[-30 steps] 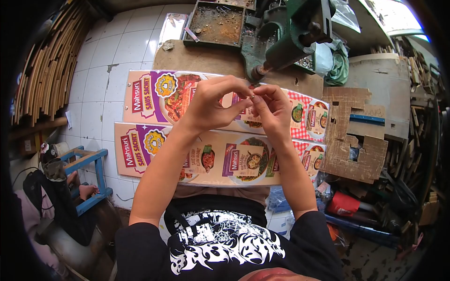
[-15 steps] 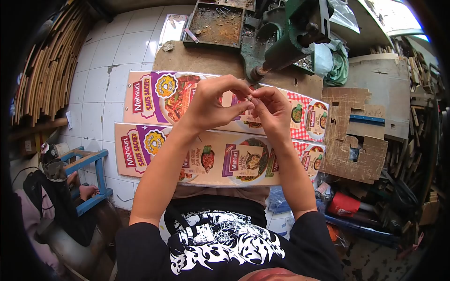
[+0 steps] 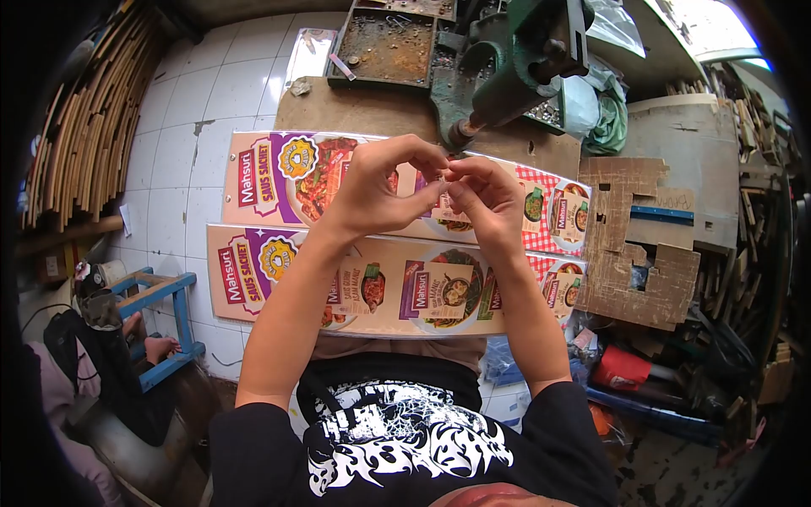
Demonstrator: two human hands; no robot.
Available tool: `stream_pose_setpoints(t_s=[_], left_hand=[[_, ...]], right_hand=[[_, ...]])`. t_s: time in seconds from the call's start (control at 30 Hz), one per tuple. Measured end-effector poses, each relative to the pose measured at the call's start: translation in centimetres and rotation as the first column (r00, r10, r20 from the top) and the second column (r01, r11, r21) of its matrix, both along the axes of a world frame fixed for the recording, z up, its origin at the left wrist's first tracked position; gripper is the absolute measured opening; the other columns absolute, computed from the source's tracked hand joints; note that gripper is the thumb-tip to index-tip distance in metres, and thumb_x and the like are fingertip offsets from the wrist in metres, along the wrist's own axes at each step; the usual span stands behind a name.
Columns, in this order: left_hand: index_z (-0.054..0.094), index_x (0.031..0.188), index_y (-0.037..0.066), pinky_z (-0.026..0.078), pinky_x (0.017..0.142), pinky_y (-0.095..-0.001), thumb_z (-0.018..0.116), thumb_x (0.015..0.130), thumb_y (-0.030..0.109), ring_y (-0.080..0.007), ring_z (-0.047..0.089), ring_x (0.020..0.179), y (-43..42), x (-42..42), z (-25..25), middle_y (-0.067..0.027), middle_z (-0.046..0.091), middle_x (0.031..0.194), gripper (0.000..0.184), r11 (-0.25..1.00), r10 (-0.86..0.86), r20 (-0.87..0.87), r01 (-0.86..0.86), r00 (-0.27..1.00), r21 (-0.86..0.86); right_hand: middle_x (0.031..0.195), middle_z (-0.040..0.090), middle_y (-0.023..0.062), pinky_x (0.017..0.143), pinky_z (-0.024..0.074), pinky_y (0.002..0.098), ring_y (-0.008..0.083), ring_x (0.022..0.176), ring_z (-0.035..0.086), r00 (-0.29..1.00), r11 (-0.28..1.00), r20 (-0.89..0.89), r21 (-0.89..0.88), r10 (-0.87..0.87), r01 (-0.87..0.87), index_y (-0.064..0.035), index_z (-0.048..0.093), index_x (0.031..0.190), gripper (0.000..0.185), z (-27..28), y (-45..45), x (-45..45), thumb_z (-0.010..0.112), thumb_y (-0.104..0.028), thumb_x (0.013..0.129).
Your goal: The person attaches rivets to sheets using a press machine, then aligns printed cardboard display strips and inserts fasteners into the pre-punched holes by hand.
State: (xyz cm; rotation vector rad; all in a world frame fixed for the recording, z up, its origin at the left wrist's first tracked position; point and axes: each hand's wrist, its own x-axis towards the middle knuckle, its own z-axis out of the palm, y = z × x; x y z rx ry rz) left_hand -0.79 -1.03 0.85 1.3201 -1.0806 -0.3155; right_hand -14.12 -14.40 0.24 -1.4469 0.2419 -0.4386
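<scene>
Above the upper printed board (image 3: pixel 312 173), my left hand (image 3: pixel 384 186) and my right hand (image 3: pixel 488 198) meet fingertip to fingertip. Both are pinched around something too small to make out between them. A second printed board (image 3: pixel 380 291) with the same food pictures lies nearer my body, below my forearms. Just beyond my fingers stands a green metal press (image 3: pixel 507 93), its rusty cylindrical end close to the far edge of the upper board.
A metal tray (image 3: pixel 389 46) with small parts sits at the back. Scratched brown board pieces (image 3: pixel 638 245) lie at the right. A blue frame (image 3: pixel 160 313) and another person's foot (image 3: pixel 160 347) are at the left, below stacked wooden strips (image 3: pixel 84 118).
My fingertips have shifted slightly around the small thing, which showed a little between them before and is now mostly hidden. The boards stay in place.
</scene>
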Motion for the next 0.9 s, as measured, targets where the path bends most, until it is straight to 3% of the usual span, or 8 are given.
stream_pose_setpoints(t_s=[0.17,0.37,0.43,0.63,0.8,0.87,0.9], left_hand=[[0.066,0.097,-0.002,0.055,0.071,-0.0267,0.074,0.075,-0.002,-0.0149,0.071,0.08,-0.07,0.08,-0.53,-0.0091,0.071,0.086,0.024,1.0,0.006,0.011,-0.006,1.0,0.006],[0.059,0.111,-0.001,0.055,0.076,-0.0286,0.075,0.076,-0.002,-0.0158,0.07,0.083,0.03,0.14,-0.68,-0.0099,0.071,0.088,0.038,0.996,-0.08,-0.182,0.087,0.98,0.034],[0.053,0.119,0.001,0.052,0.085,-0.0279,0.076,0.081,0.002,-0.0141,0.066,0.096,0.31,0.29,-0.3,-0.0083,0.069,0.095,0.044,0.978,-0.139,-0.27,0.175,0.953,0.114],[0.054,0.119,0.002,0.051,0.084,-0.0272,0.075,0.084,0.005,-0.0132,0.066,0.096,0.32,0.43,-0.34,-0.0076,0.069,0.096,0.041,0.964,-0.144,-0.394,0.22,0.908,0.153],[0.056,0.116,0.002,0.051,0.076,-0.0246,0.076,0.084,0.007,-0.012,0.067,0.093,0.16,0.31,-0.1,-0.0071,0.07,0.095,0.039,0.959,-0.098,-0.308,0.172,0.946,0.225],[0.056,0.115,0.002,0.051,0.073,-0.0236,0.077,0.083,0.006,-0.0115,0.068,0.091,0.11,0.25,-0.19,-0.0068,0.07,0.094,0.039,0.953,-0.078,-0.264,0.15,0.962,0.264],[0.057,0.115,0.001,0.051,0.072,-0.0236,0.077,0.082,0.005,-0.0118,0.068,0.091,-0.02,0.23,-0.57,-0.0071,0.07,0.093,0.039,0.959,-0.073,-0.269,0.142,0.96,0.246]], right_hand=[[0.1,0.064,0.0043,0.068,0.0469,0.0188,0.0052,0.08,0.059,0.999,0.999,0.041,-0.045,0.02,-0.019,-0.0013,0.067,0.113,0.026,-0.66,-0.2,0.04,0.065,0.007,0.089],[0.102,0.061,0.0055,0.067,0.0484,0.0201,0.0073,0.084,0.059,0.996,0.997,0.079,-0.067,0.029,-0.024,-0.004,0.071,0.11,0.026,-0.63,-0.09,0.19,0.065,0.008,0.088],[0.102,0.061,0.0054,0.066,0.0484,0.0202,0.0076,0.084,0.06,0.996,0.996,0.085,-0.081,0.028,-0.021,-0.0045,0.072,0.11,0.026,-0.67,-0.09,0.24,0.065,0.008,0.088],[0.101,0.061,0.0052,0.066,0.0485,0.0199,0.0076,0.082,0.06,0.998,0.992,0.069,-0.126,0.007,0.001,-0.0041,0.072,0.108,0.024,-0.61,-0.01,0.32,0.066,0.007,0.088],[0.1,0.062,0.0043,0.064,0.0482,0.0197,0.007,0.076,0.06,0.998,0.988,0.046,-0.142,-0.053,0.059,-0.0033,0.072,0.106,0.024,-0.46,0.19,0.52,0.066,0.008,0.086],[0.097,0.063,0.0049,0.062,0.0488,0.0199,0.0073,0.074,0.061,0.994,0.946,0.042,-0.306,-0.1,0.108,-0.0032,0.072,0.105,0.026,-0.75,0.13,0.67,0.065,0.01,0.085],[0.097,0.063,0.0049,0.062,0.0488,0.0199,0.0073,0.074,0.061,0.994,0.946,0.042,-0.306,-0.1,0.108,-0.0032,0.072,0.105,0.026,-0.71,0.22,0.75,0.065,0.01,0.085]])
